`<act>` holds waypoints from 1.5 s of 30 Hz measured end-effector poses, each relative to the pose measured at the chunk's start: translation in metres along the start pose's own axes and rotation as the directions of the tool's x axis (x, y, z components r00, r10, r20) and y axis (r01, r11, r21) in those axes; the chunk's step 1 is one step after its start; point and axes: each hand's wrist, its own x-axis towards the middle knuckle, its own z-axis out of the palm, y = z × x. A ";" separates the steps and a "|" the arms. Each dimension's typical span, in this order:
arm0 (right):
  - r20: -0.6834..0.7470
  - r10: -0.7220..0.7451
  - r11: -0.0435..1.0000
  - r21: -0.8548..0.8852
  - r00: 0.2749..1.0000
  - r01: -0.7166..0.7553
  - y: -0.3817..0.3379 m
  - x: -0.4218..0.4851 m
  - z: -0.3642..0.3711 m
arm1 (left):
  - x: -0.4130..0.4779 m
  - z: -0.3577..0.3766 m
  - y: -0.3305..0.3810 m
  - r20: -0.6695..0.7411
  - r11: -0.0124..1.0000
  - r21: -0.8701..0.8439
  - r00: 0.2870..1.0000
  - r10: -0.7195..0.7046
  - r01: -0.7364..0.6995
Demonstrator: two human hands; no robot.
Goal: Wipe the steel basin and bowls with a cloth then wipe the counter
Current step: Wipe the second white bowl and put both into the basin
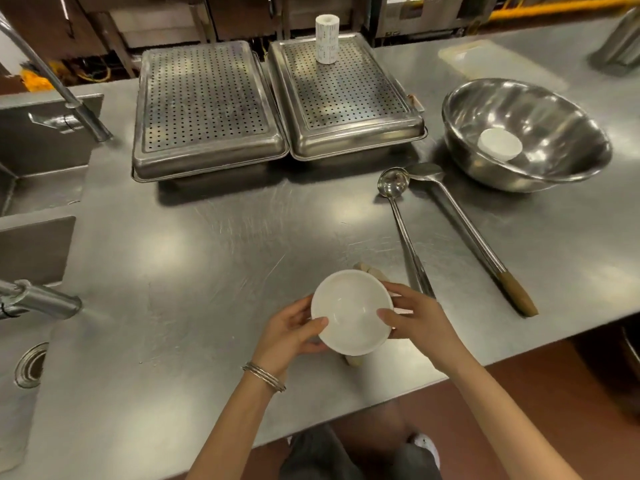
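as left hand (294, 330) and right hand (415, 320) grip the white bowl (349, 313) rim by the counter (207, 254) front edge, steady it, wipe inside fully.

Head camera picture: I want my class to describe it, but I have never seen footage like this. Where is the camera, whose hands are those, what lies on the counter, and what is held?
No machine here: a person wears a camera on the head, looking down at their own hands. The left hand and right hand both hold a white bowl by its rim above a steel counter. Something beige peeks from behind it; whether that is the cloth I cannot tell. On the counter stand two perforated steel trays, a paper roll on the right one, a large steel basin with a small white piece inside, a ladle and a long-handled spatula. A sink lies at the left.
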 end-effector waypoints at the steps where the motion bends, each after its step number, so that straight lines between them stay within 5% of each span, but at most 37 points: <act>1: -0.001 -0.003 1.000 0.001 1.000 0.003 0.001 -0.004 -0.010 | -0.001 0.010 -0.002 -0.002 1.000 -0.003 1.000 -0.002 0.002; 9: -0.037 -0.035 0.997 -0.073 0.999 0.032 0.020 -0.039 -0.133 | -0.013 0.136 -0.034 -0.033 0.999 -0.042 0.999 -0.027 0.025; 15: -0.125 -0.091 0.989 -0.125 0.988 0.075 0.028 -0.063 -0.250 | -0.008 0.243 -0.052 0.027 0.994 0.077 0.997 0.070 -0.072; 17: -0.166 -0.088 0.989 -0.133 0.982 0.066 0.026 -0.069 -0.288 | 0.000 0.265 -0.055 -0.002 0.950 0.250 0.981 0.193 -0.187; 18: -0.187 -0.085 0.989 -0.132 0.979 0.061 0.024 -0.070 -0.307 | 0.006 0.273 -0.056 -0.015 0.840 0.469 0.949 0.316 -0.273; 20: -0.224 -0.075 0.992 -0.118 0.972 0.049 0.020 -0.066 -0.342 | 0.021 0.287 -0.053 0.128 0.343 0.875 0.846 0.518 -0.342; 21: -0.240 -0.064 0.995 -0.095 0.969 0.043 0.018 -0.062 -0.358 | 0.030 0.295 -0.052 0.225 0.103 0.937 0.801 0.554 -0.334; 22: -0.249 -0.053 0.997 -0.068 0.967 0.038 0.017 -0.056 -0.373 | 0.041 0.303 -0.049 0.283 -0.046 0.949 0.779 0.560 -0.312; 24: -0.255 -0.037 0.999 -0.035 0.966 0.029 0.015 -0.042 -0.395 | 0.057 0.319 -0.044 0.321 -0.170 0.947 0.776 0.543 -0.272; 30: -0.261 -0.035 0.999 -0.001 0.965 0.037 0.007 0.019 -0.452 | 0.125 0.370 -0.041 0.342 -0.237 0.937 0.820 0.458 -0.259; 37: -0.218 -0.092 0.996 -0.025 0.972 0.089 -0.045 0.114 -0.503 | 0.213 0.425 -0.002 0.348 -0.206 0.938 0.768 0.537 -0.280; 45: -0.160 -0.095 0.994 -0.077 0.983 0.084 -0.067 0.254 -0.531 | 0.293 0.462 0.015 0.235 -0.120 0.972 0.843 0.484 -0.201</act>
